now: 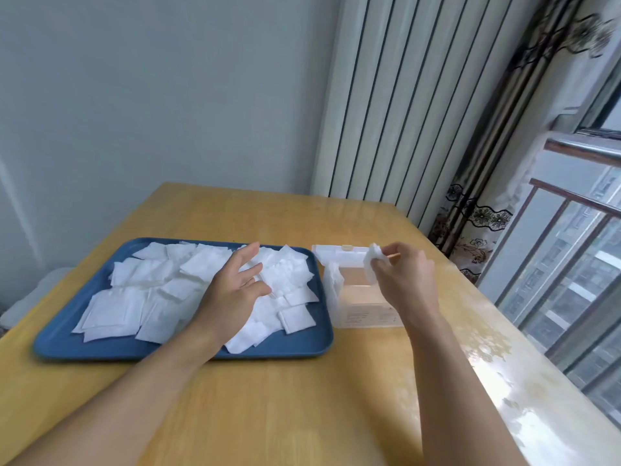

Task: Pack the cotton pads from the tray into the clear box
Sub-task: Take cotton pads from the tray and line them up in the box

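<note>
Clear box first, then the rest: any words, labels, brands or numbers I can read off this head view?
Clear box: a label low on its front wall carries several lines of small dark print, too blurred to read.
Blue tray, cotton pads, table: no text visible.

The left hand (235, 290) reaches forward with fingers spread and relaxed, while the right hand (408, 279) is raised with fingertips pinched together.
</note>
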Motion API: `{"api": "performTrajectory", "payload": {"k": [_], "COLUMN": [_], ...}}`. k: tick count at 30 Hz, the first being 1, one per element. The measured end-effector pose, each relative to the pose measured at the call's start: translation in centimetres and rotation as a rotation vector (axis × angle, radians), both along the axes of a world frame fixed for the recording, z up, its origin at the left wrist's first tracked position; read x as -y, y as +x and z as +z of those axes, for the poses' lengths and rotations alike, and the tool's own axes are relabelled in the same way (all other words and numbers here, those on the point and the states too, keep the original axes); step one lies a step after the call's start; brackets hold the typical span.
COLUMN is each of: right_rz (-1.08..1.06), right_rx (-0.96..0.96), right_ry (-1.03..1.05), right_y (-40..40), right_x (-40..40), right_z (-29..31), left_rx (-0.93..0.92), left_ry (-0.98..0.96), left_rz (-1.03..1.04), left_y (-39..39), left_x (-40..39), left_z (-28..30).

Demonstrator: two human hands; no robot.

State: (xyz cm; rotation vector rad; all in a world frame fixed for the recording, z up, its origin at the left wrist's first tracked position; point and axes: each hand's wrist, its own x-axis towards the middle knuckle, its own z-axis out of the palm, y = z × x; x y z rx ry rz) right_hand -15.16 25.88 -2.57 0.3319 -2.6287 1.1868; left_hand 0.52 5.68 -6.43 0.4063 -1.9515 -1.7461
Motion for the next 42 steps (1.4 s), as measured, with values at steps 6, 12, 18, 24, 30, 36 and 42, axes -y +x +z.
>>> {"api": "performTrajectory", "payload": {"k": [6, 12, 18, 24, 30, 36, 42], "right_rz": [0.044, 0.149, 0.209, 0.207, 0.246, 0.178, 0.063], "right_rx": [0.059, 0.108, 0.182, 0.243, 0.278, 0.208, 0.036], "right_ry": [0.193, 0.238, 0.21, 0.483, 0.47, 0.511, 0.416], "right_y": [-0.8, -0.7, -0.4, 0.7, 1.4, 1.4, 1.9], "right_x": [1.9, 3.0, 2.7, 2.3, 3.0, 3.0, 2.7], "right_z": [-2.2, -2.7, -1.9, -0.9, -0.7, -1.0, -0.9], "left_rx": [0.003, -0.002, -0.001, 0.001, 0.0, -0.002, -0.056], "left_ry": [0.0, 0.021, 0.022, 0.011, 0.005, 0.009, 0.028], "left_rz": [0.033, 0.051, 0.047, 0.056, 0.062, 0.106, 0.301], "left_y": [0.0, -0.1, -0.1, 0.0, 0.0, 0.0, 0.1], "left_x": [0.1, 0.3, 0.3, 0.2, 0.2, 0.4, 1.4], "left_z": [0.0, 0.1, 0.2, 0.2, 0.2, 0.3, 0.4]}}
